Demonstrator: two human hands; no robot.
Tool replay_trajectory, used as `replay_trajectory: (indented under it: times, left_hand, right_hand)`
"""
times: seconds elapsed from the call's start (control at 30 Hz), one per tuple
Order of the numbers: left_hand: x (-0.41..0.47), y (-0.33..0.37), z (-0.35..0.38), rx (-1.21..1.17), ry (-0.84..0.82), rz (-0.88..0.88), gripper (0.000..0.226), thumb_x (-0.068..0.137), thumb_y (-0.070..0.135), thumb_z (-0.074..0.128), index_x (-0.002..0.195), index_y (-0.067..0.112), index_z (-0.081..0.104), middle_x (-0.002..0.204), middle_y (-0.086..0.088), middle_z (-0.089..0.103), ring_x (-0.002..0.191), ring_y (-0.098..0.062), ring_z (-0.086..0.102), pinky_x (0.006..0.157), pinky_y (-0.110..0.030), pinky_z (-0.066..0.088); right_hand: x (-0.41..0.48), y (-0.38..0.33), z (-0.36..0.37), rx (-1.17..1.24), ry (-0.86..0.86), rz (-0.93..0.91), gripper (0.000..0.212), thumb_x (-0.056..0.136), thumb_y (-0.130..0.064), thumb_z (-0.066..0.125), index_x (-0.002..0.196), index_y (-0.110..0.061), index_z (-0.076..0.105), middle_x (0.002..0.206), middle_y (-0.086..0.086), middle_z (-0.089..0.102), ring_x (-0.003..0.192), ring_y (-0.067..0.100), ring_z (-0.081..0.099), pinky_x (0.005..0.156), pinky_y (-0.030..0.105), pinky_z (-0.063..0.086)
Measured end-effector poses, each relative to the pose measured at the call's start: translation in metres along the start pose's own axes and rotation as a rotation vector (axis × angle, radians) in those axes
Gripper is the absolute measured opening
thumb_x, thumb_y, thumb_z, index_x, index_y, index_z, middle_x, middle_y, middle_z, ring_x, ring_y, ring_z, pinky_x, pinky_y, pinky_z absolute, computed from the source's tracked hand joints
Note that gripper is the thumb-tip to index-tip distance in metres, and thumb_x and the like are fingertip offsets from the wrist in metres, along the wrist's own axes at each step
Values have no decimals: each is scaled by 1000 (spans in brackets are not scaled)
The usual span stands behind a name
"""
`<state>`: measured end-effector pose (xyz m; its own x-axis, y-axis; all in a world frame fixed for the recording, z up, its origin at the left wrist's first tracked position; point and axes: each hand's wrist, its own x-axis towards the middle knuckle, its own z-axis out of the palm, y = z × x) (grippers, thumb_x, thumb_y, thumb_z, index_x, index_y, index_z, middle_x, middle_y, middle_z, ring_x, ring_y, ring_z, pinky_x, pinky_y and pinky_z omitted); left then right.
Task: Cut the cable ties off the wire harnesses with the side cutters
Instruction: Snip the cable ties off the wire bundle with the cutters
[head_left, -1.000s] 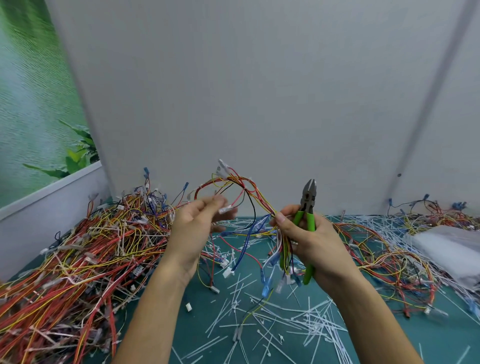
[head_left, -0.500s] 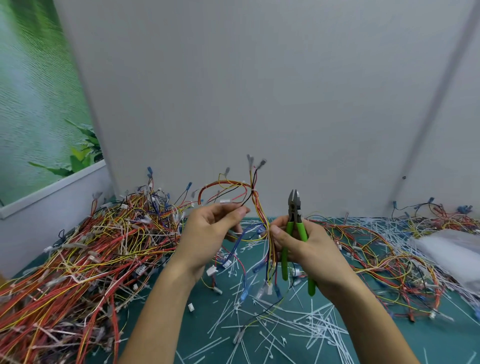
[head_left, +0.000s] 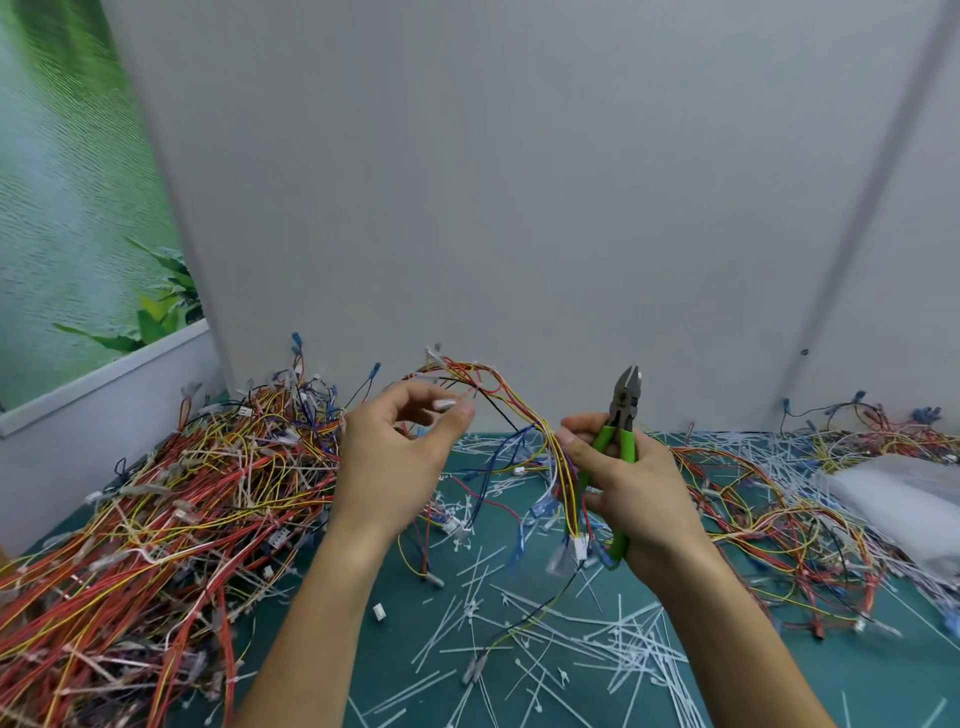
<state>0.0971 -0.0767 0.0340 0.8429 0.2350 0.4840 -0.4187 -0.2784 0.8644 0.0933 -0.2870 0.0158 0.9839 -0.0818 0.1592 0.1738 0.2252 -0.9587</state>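
My right hand (head_left: 628, 483) grips the green-handled side cutters (head_left: 621, 415), jaws pointing up, and its thumb and fingers also pinch a wire harness (head_left: 524, 410) of red, yellow and black wires. The harness arches up to the left and hangs down with white connectors (head_left: 579, 548) at its lower end. My left hand (head_left: 395, 457) is raised beside the arch, fingers loosely curled near a small white piece at the fingertips; whether it pinches a wire is unclear.
A big heap of tied harnesses (head_left: 145, 519) fills the left of the green mat (head_left: 857, 686). Cut white cable ties (head_left: 545, 639) litter the middle. More loose wires (head_left: 779, 519) and a white bag (head_left: 904, 499) lie at the right. Grey walls stand behind.
The harness has swung so its arch now lies lower and flatter toward the left. My left hand has opened somewhat and my right hand with the cutters has shifted slightly right.
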Motion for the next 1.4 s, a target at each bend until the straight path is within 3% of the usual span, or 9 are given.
replay_trajectory:
  times: [0.17,0.33,0.5,0.7,0.8,0.93,1.1,1.27,1.4]
  left_hand:
    - [-8,1,15,-58,-258,-95,28,77,48,84,89,24,78,87,10,78,86,-5,73,78,-18,52]
    - [-12,-1,21,-316,-501,-179,9,89,25,76,94,19,81,105,-3,79,107,-17,73,91,-25,54]
    - [-6,-3,16,-315,-408,-237,16,76,39,79,81,24,79,80,8,71,81,-7,64,81,-32,50]
    - [-1,-5,7,-379,-398,-247,19,68,45,83,75,29,77,86,1,68,86,-14,62,78,-31,53]
    - [-3,-4,10,-342,-396,-235,17,69,46,81,73,31,77,78,7,67,79,-7,62,72,-25,54]
    - [-5,-3,12,-351,-380,-246,21,70,44,80,76,24,75,81,-1,71,84,-18,65,78,-35,55]
    - [-5,-1,13,-387,-385,-262,32,78,39,75,93,10,71,83,-2,72,83,-15,65,75,-30,55]
    - [-10,2,21,-332,-352,-199,11,89,29,73,79,25,74,73,7,68,73,-4,61,67,-21,54]
    - [-19,3,33,-242,-385,-135,19,93,18,71,76,26,76,80,3,77,75,-4,68,65,-18,53]
  right_hand:
    - [-4,1,2,-87,-169,-37,14,102,-8,61,108,-11,73,96,5,80,76,20,73,72,38,64]
    - [-9,0,0,-184,-372,-38,21,106,-11,56,121,-8,70,111,10,78,91,32,76,82,43,63]
    - [-4,-9,-7,-113,-210,-50,18,105,-12,55,116,-10,70,109,10,78,86,27,75,81,44,62]
    - [0,-19,-17,-72,-14,-68,11,102,-15,63,108,-10,70,96,8,79,78,21,73,78,42,63]
    - [-2,-20,-13,-80,-24,-83,10,100,-17,64,103,-10,70,88,7,77,76,21,72,79,44,61]
    - [-4,-19,-9,-51,-34,-123,11,101,-18,63,97,-9,69,83,6,74,72,20,70,75,45,60]
    - [-3,-24,-14,-22,23,-183,10,101,-18,63,96,-11,68,80,5,71,73,22,67,66,32,60]
    - [-11,-25,-14,-283,-185,-179,28,82,-45,78,97,-21,75,83,4,75,74,14,69,72,29,59]
    - [-17,-14,7,-482,-197,-250,19,94,-35,72,92,-15,74,72,6,70,64,15,60,66,38,54]
